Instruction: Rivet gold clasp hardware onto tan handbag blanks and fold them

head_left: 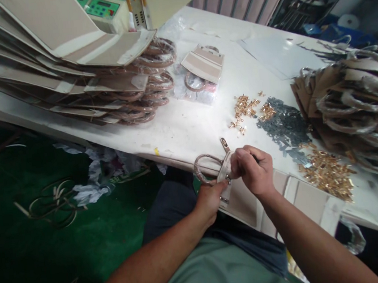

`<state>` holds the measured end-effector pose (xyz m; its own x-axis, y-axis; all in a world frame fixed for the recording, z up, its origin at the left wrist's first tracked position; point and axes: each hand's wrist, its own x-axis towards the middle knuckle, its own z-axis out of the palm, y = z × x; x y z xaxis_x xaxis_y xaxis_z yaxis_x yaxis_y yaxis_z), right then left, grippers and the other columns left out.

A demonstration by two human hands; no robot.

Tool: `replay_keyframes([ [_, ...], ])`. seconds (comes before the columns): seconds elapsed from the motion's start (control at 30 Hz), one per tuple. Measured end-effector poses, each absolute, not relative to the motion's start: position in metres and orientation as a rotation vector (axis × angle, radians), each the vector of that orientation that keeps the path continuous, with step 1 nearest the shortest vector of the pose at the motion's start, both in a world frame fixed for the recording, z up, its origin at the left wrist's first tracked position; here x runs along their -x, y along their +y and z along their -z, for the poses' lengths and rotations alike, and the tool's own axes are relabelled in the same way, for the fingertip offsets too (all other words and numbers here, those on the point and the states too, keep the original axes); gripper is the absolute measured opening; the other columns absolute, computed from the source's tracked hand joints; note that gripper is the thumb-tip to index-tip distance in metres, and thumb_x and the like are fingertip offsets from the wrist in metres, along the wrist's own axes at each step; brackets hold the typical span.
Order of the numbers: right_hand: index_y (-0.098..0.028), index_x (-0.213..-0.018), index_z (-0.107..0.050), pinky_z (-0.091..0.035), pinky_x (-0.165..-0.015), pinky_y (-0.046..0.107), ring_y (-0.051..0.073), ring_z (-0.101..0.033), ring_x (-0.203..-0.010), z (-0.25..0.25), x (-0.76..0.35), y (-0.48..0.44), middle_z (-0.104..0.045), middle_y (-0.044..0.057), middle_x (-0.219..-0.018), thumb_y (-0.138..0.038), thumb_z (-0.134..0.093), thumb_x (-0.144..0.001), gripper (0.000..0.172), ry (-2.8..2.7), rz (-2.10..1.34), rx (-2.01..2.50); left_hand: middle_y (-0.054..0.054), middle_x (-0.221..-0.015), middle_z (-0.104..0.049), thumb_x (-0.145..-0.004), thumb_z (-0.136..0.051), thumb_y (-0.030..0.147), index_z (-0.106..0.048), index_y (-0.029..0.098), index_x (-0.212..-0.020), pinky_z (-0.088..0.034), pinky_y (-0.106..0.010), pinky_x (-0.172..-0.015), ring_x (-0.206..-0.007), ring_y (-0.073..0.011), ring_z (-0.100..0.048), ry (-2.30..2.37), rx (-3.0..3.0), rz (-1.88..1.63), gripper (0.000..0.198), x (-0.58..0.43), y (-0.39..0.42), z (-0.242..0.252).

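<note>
A beige bag panel (pixel 244 201) lies along the table's near edge, with a wrapped brown ring handle (pixel 207 158) at its left end. My left hand (pixel 211 198) is closed on the panel's end just below the handle, beside small metal fittings. Above and to the right, my right hand (pixel 253 167) is curled with fingers pressed together at the panel's edge; what is between its fingertips is hidden. A strap tip with a metal plate (pixel 224 144) sticks up past the panel's end, left of my right hand.
Stacked beige panels (pixel 102 85) cover the table's left. Gold fittings (pixel 246 106), dark metal plates (pixel 283 125) and more gold pieces (pixel 329 172) lie beyond my right hand. Wrapped brown handles (pixel 357 101) are piled at right. A small beige bag piece (pixel 204 63) sits mid-table.
</note>
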<state>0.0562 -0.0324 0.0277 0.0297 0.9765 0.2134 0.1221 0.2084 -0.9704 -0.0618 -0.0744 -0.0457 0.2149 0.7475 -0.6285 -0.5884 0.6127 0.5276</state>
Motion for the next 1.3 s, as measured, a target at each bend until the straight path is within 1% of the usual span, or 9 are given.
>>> replay_keyframes([
  [0.17,-0.024,-0.063,-0.05,-0.041,-0.048,0.029,0.013,-0.048,-0.045,-0.039,-0.052,-0.038,-0.052,-0.003,-0.054,-0.039,-0.064,-0.1,0.042,-1.204,-0.821,0.903,-0.01,-0.074,-0.076,-0.063,-0.086,0.042,-0.08,0.01,-0.077,-0.049,-0.028,-0.059,-0.062,-0.0199,-0.067,1.02,-0.284,-0.885,0.035,0.062,-0.075,0.051],
  [0.33,-0.023,-0.065,-0.054,-0.04,-0.05,0.029,0.013,-0.049,-0.049,-0.025,-0.051,-0.039,-0.056,-0.002,-0.056,-0.038,-0.063,-0.101,0.04,-1.249,-0.893,1.099,-0.005,-0.06,-0.068,-0.06,-0.086,0.037,-0.071,0.014,-0.062,-0.041,-0.025,-0.05,-0.051,-0.0146,-0.058,1.065,-0.273,-0.902,0.027,0.062,-0.073,0.044],
  [0.53,-0.024,-0.066,-0.05,-0.042,-0.052,0.029,0.014,-0.05,-0.05,-0.024,-0.049,-0.042,-0.056,-0.002,-0.058,-0.047,-0.061,-0.101,0.043,-1.22,-0.846,1.044,-0.007,-0.066,-0.073,-0.062,-0.085,0.037,-0.075,0.013,-0.068,-0.045,-0.026,-0.053,-0.055,-0.0169,-0.063,1.056,-0.292,-0.914,0.026,0.061,-0.073,0.047],
  [0.77,-0.021,-0.068,-0.06,-0.039,-0.047,0.027,0.014,-0.051,-0.043,-0.029,-0.093,-0.043,-0.057,-0.003,-0.051,-0.056,-0.059,-0.099,0.047,-1.224,-0.967,1.564,-0.011,-0.073,-0.077,-0.067,-0.085,0.032,-0.079,0.009,-0.078,-0.054,-0.029,-0.061,-0.062,-0.0215,-0.07,1.087,-0.256,-0.845,0.026,0.066,-0.073,0.047],
  [0.9,-0.023,-0.091,-0.075,-0.047,-0.069,0.03,0.021,-0.07,-0.077,-0.019,-0.108,-0.047,-0.076,0.002,-0.085,-0.041,-0.069,-0.093,0.019,-1.624,-0.774,1.898,-0.013,-0.077,-0.079,-0.071,-0.082,0.029,-0.078,0.008,-0.084,-0.057,-0.03,-0.062,-0.067,-0.0247,-0.074,1.107,-0.221,-0.808,0.025,0.066,-0.072,0.044],
  [0.97,-0.027,-0.1,-0.077,-0.046,-0.075,0.031,0.023,-0.071,-0.091,-0.009,-0.103,-0.051,-0.077,0.003,-0.104,-0.034,-0.068,-0.093,0.013,-1.782,-0.566,2.007,-0.014,-0.08,-0.079,-0.073,-0.082,0.03,-0.078,0.008,-0.088,-0.058,-0.032,-0.065,-0.072,-0.0266,-0.076,1.096,-0.213,-0.786,0.027,0.067,-0.071,0.04],
  [1.03,-0.028,-0.103,-0.076,-0.044,-0.073,0.031,0.023,-0.071,-0.093,-0.001,-0.096,-0.055,-0.075,0.003,-0.112,-0.033,-0.063,-0.098,0.015,-1.807,-0.413,2.071,-0.014,-0.084,-0.08,-0.072,-0.084,0.034,-0.078,0.008,-0.092,-0.06,-0.034,-0.069,-0.079,-0.0293,-0.077,1.059,-0.263,-0.775,0.033,0.071,-0.073,0.036],
  [1.17,-0.029,-0.11,-0.075,-0.043,-0.071,0.03,0.022,-0.071,-0.093,0.005,-0.093,-0.057,-0.074,0.002,-0.113,-0.035,-0.063,-0.1,0.016,-1.759,-0.358,2.084,-0.015,-0.109,-0.079,-0.075,-0.086,0.043,-0.074,0.012,-0.116,-0.061,-0.037,-0.083,-0.105,-0.0344,-0.075,1.07,-0.51,-0.823,0.053,0.096,-0.078,0.03],
  [1.3,-0.027,-0.105,-0.075,-0.042,-0.072,0.03,0.023,-0.072,-0.094,0.005,-0.098,-0.052,-0.075,0.002,-0.108,-0.035,-0.063,-0.101,0.015,-1.754,-0.374,2.089,-0.017,-0.143,-0.063,-0.088,-0.077,0.044,-0.054,0.02,-0.145,-0.056,-0.043,-0.101,-0.126,-0.0328,-0.065,1.459,-1.111,-1.149,0.067,0.127,-0.075,0.021],
])
